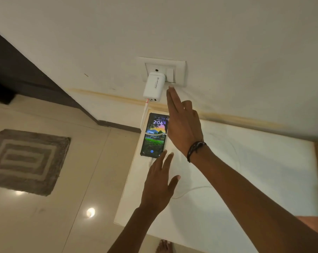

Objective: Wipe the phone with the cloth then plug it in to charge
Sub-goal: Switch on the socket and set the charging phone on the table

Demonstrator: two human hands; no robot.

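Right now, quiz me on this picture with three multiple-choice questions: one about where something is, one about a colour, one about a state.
1. Where does the phone lie?
A. On the white surface below the wall socket
B. On the floor mat
C. In the left hand

2. What colour is the charger?
A. Black
B. White
C. Red

3. What is the phone's screen doing?
A. Dark
B. Cracked and blank
C. Lit, showing a lock screen

Answers:
1 A, it rests flat on the white surface under the socket.
2 B, its body is white with dark lettering.
3 C, a clock and a bright wallpaper show, while the right hand reaches toward the socket's switch and the left hand hovers open.
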